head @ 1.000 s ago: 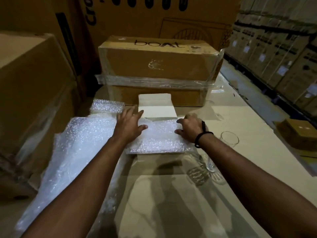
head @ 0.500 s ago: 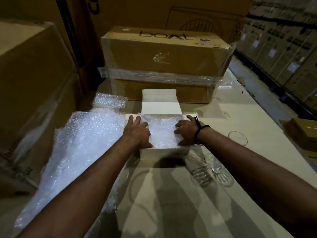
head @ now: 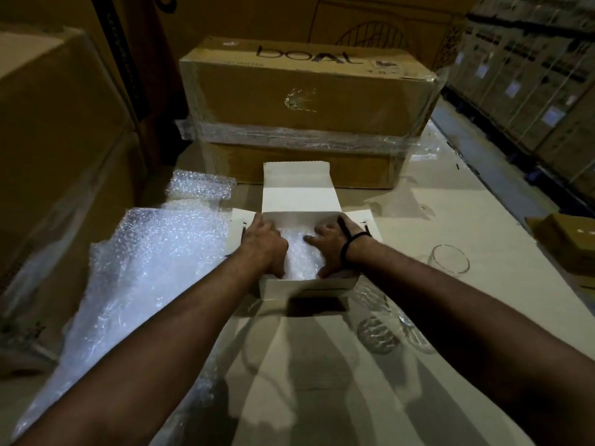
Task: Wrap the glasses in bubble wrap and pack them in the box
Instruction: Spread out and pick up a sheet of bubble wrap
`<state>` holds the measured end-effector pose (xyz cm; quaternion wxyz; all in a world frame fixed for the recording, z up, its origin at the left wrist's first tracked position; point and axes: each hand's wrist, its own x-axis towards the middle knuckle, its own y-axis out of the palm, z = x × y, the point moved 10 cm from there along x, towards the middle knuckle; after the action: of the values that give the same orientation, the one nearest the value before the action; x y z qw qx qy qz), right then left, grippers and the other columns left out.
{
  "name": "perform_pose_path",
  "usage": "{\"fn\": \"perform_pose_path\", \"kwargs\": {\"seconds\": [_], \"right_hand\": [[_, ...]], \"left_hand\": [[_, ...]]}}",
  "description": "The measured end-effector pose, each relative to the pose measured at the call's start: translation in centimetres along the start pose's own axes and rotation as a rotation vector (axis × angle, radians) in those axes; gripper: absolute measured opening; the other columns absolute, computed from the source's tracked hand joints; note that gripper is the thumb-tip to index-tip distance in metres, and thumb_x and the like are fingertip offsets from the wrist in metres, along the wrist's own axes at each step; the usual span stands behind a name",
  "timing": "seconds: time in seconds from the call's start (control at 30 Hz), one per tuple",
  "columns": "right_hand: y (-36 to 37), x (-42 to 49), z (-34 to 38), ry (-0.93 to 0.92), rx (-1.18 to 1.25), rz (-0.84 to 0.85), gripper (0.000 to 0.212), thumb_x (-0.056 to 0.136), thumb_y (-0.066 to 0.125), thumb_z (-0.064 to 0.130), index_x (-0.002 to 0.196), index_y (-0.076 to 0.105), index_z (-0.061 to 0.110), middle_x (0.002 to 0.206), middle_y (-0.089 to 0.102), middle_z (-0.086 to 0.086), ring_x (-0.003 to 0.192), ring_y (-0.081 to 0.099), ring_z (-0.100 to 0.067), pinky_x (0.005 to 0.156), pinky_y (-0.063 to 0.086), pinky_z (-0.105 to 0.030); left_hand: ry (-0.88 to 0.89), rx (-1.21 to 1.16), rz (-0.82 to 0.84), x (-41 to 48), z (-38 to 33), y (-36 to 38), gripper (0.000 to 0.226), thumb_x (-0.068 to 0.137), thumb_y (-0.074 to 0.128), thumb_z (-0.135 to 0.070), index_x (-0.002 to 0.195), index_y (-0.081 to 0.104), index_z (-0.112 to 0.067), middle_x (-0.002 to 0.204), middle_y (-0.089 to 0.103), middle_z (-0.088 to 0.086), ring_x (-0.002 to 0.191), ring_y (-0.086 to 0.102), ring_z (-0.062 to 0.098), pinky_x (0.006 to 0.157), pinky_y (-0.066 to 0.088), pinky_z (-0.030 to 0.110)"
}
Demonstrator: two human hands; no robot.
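Note:
A small white box [head: 306, 287] stands open on the cardboard surface, its lid flap [head: 296, 185] raised at the back. A piece of bubble wrap [head: 299, 260] lies inside it. My left hand [head: 264, 244] and my right hand [head: 331, 244] are both down in the box, pressing on this wrap from either side. A clear glass [head: 448, 263] stands upright to the right of the box. Patterned glasses [head: 377, 336] lie on their sides under my right forearm, partly hidden by it.
A big loose sheet of bubble wrap [head: 154, 272] spreads to the left of the box, with a small roll [head: 199, 188] behind it. A taped brown carton [head: 306, 101] stands right behind the box. Tall cartons [head: 58, 140] wall the left; a small brown box [head: 573, 239] sits far right.
The bubble wrap piece lay flat over the box top; my hands have pushed it down inside, and the box's side flaps now show.

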<state>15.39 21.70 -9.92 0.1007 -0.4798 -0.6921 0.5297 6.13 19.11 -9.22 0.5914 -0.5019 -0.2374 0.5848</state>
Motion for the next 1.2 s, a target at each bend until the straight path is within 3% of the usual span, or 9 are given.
{"fn": "perform_pose_path", "kwargs": {"seconds": [0.3, 0.4, 0.47, 0.53, 0.6, 0.67, 0.77, 1.0, 1.2], "right_hand": [[-1.4, -2.1, -2.2, -0.008, -0.062, 0.010, 0.072, 0.065, 0.054, 0.082, 0.109, 0.064, 0.025, 0.119, 0.063, 0.003, 0.125, 0.047, -0.021, 0.112, 0.011, -0.062], [0.9, -2.5, -2.0, -0.006, -0.090, 0.166, 0.053, 0.083, 0.055, 0.058, 0.115, 0.063, 0.017, 0.132, 0.055, -0.006, 0.138, 0.031, -0.027, 0.114, -0.001, -0.059], [1.6, -1.8, -1.5, -0.005, 0.081, 0.122, 0.049, 0.098, 0.015, 0.010, 0.135, 0.045, -0.002, 0.149, 0.032, -0.021, 0.144, 0.014, -0.031, 0.117, -0.007, -0.039], [1.7, -1.5, 0.1, -0.109, 0.108, 0.130, 0.063, 0.093, -0.010, -0.001, 0.136, 0.035, -0.013, 0.150, 0.023, -0.029, 0.144, 0.009, -0.036, 0.113, -0.007, -0.029], [1.4, -2.3, 0.0, -0.026, 0.060, 0.200, 0.036, 0.102, 0.035, 0.018, 0.130, 0.051, 0.003, 0.144, 0.042, -0.019, 0.141, 0.021, -0.035, 0.115, 0.000, -0.043], [-1.0, -2.2, -0.1, -0.007, -0.040, 0.125, 0.048, 0.086, 0.057, 0.054, 0.114, 0.062, 0.015, 0.127, 0.060, -0.007, 0.127, 0.046, -0.028, 0.108, 0.028, -0.045], [-3.2, -0.9, 0.5, -0.019, 0.178, -0.108, 0.062, 0.085, 0.048, 0.067, 0.130, 0.052, 0.025, 0.131, 0.056, -0.006, 0.117, 0.054, -0.027, 0.099, 0.039, -0.044], [0.3, 0.5, 2.3, -0.011, 0.238, -0.003, 0.076, 0.084, 0.044, 0.070, 0.148, 0.023, 0.037, 0.156, 0.024, -0.006, 0.137, 0.034, -0.031, 0.112, 0.025, -0.049], [-0.4, -2.3, -1.0, 0.100, 0.007, 0.014, 0.061, 0.079, 0.058, 0.061, 0.129, 0.053, 0.027, 0.138, 0.051, -0.006, 0.133, 0.039, -0.027, 0.112, 0.014, -0.055]], "left_hand": [[0.019, -0.027, -0.135, -0.7, 1.7, -2.2, 0.036, 0.083, 0.067, -0.042, 0.114, 0.067, -0.023, 0.129, 0.061, 0.000, 0.129, 0.044, 0.023, 0.114, 0.011, 0.057], [-0.016, 0.047, 0.009, -1.0, 1.0, -0.4, 0.040, 0.084, 0.066, -0.039, 0.117, 0.065, -0.017, 0.134, 0.058, 0.008, 0.139, 0.033, 0.028, 0.115, 0.000, 0.059], [-0.032, 0.109, 0.088, -0.6, 0.3, 0.5, 0.038, 0.087, 0.063, -0.037, 0.118, 0.065, -0.015, 0.141, 0.052, 0.015, 0.145, 0.022, 0.036, 0.115, -0.005, 0.060], [-0.039, 0.126, 0.126, -0.3, 0.1, 0.7, 0.045, 0.087, 0.064, -0.047, 0.118, 0.065, -0.015, 0.141, 0.052, 0.016, 0.145, 0.020, 0.039, 0.114, -0.006, 0.060], [-0.042, 0.076, 0.100, -0.3, 0.4, 0.3, 0.056, 0.084, 0.063, -0.058, 0.120, 0.063, -0.016, 0.141, 0.052, 0.015, 0.145, 0.022, 0.035, 0.115, -0.006, 0.060], [-0.049, -0.012, -0.011, -0.5, 1.1, -0.9, 0.055, 0.084, 0.062, -0.059, 0.120, 0.063, -0.018, 0.138, 0.055, 0.011, 0.141, 0.030, 0.029, 0.115, -0.001, 0.059], [-0.047, -0.027, -0.081, -1.0, 1.3, -1.6, 0.058, 0.083, 0.060, -0.064, 0.120, 0.063, -0.020, 0.136, 0.057, 0.007, 0.138, 0.034, 0.027, 0.114, 0.005, 0.059], [-0.062, -0.041, 0.021, -0.5, 0.2, 0.3, 0.056, 0.083, 0.061, -0.062, 0.121, 0.064, -0.021, 0.144, 0.050, 0.013, 0.146, 0.021, 0.033, 0.115, -0.003, 0.059], [-0.062, -0.021, -0.022, -1.6, 0.7, 0.2, 0.041, 0.090, 0.057, -0.052, 0.117, 0.065, -0.022, 0.144, 0.051, 0.010, 0.148, 0.017, 0.030, 0.115, -0.008, 0.060]]}}
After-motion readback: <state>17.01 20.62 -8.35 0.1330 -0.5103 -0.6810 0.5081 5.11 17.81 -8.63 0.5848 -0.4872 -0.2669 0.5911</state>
